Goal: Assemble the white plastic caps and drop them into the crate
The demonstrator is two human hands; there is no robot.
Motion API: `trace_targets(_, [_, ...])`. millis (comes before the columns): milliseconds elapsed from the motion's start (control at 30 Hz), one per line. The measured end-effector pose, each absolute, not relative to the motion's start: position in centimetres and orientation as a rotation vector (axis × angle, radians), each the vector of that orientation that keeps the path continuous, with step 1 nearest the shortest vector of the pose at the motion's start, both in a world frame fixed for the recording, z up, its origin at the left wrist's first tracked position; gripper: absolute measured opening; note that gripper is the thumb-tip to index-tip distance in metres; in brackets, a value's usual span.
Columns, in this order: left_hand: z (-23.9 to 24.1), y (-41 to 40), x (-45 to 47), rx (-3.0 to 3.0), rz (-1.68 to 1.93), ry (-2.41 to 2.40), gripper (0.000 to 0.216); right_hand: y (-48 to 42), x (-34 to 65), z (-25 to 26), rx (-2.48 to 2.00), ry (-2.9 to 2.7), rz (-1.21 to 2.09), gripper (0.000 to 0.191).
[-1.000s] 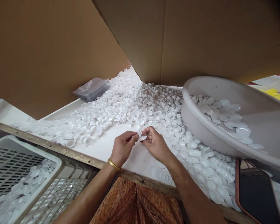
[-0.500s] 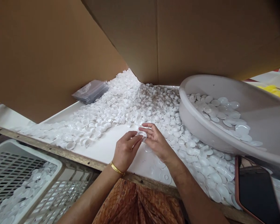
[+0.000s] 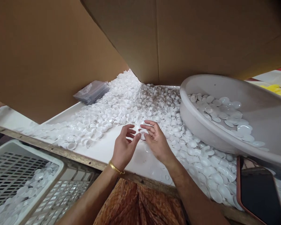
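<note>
A small white round plastic piece, like a shallow cap, is held between the thumb and fingers of my right hand. Beside it, my left hand has its fingers spread apart, with the thumb tip at the piece's left edge; whether it touches cannot be made out. Behind both hands lies a large heap of white cup-shaped pieces. More flat white round pieces are spread along the right of the white tabletop.
A wide grey basin holding white discs stands at the right, with a phone in front of it. A plastic crate with white pieces sits at lower left. Cardboard walls the back, near a plastic-wrapped packet.
My left fingers have opened and drawn back from the white piece. It has shifted slightly right, into my right hand's grip.
</note>
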State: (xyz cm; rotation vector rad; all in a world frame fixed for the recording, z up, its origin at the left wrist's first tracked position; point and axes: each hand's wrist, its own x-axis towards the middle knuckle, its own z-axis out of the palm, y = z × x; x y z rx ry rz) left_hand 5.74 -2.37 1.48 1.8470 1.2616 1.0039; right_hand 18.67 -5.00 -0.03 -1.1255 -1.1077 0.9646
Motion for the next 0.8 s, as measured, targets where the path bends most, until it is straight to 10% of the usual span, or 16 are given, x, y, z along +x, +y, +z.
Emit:
trace_targets(433, [0.4, -2.2, 6.7, 1.714, 0.950, 1.137, 0.019, -5.5, 17.9, -0.1, -1.163, -1.451, 0.540, 0.055])
trace_targets(800, [0.2, -2.3, 6.9, 2.036, 1.106, 1.192, 0.012, -5.2, 17.4, -1.1, -1.297, -1.348, 0.566, 0.018])
